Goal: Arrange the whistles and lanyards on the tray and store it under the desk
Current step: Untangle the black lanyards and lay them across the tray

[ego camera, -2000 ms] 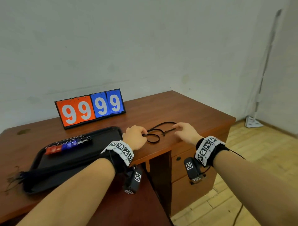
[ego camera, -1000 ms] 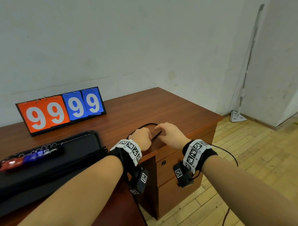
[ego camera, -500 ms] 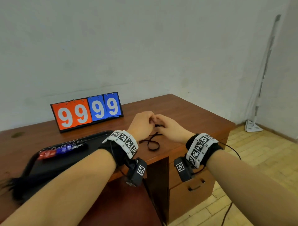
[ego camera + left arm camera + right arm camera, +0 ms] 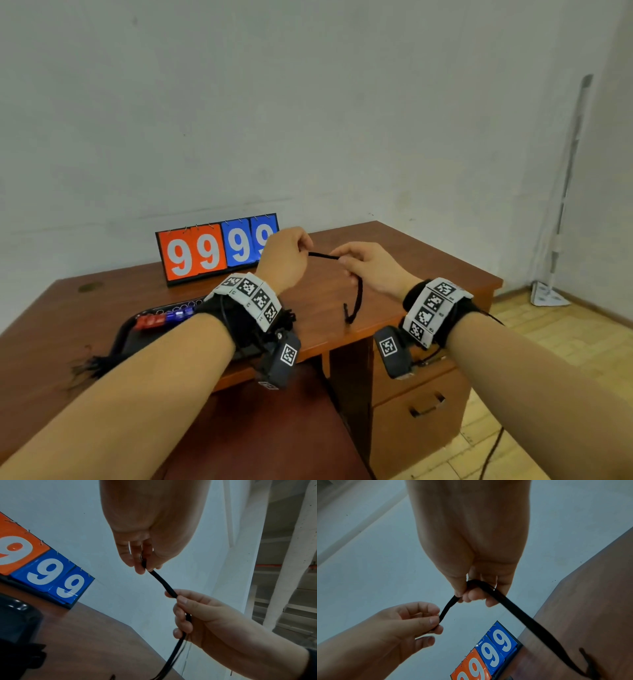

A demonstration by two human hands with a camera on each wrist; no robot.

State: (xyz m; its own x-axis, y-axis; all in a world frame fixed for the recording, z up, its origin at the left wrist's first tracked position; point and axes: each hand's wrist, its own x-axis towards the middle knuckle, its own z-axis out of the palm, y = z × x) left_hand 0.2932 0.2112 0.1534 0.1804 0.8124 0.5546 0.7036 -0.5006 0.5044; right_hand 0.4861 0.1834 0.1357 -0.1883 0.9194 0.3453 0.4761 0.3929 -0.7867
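I have both hands raised above the reddish-brown wooden counter (image 4: 342,308), with a thin black cord lanyard (image 4: 356,298) stretched between them. My left hand (image 4: 286,258) pinches one end of the cord between thumb and fingertips, the other fingers curled in. My right hand (image 4: 368,269) has its fingers curled round the cord a short way along, and from there the rest of the lanyard hangs down in a doubled strand, its lower end close to the counter top; I cannot tell whether it touches. In the right wrist view the cord loops over my right fingers (image 4: 474,597) before dropping away.

To my left on the counter lies a black plastic tray (image 4: 126,337), with a row of small red and blue whistles (image 4: 164,317) along its far side and a bundle of black cords spilling over its near left edge. Behind the tray, against the wall, stands an orange and blue flip scoreboard (image 4: 212,251) showing nines.
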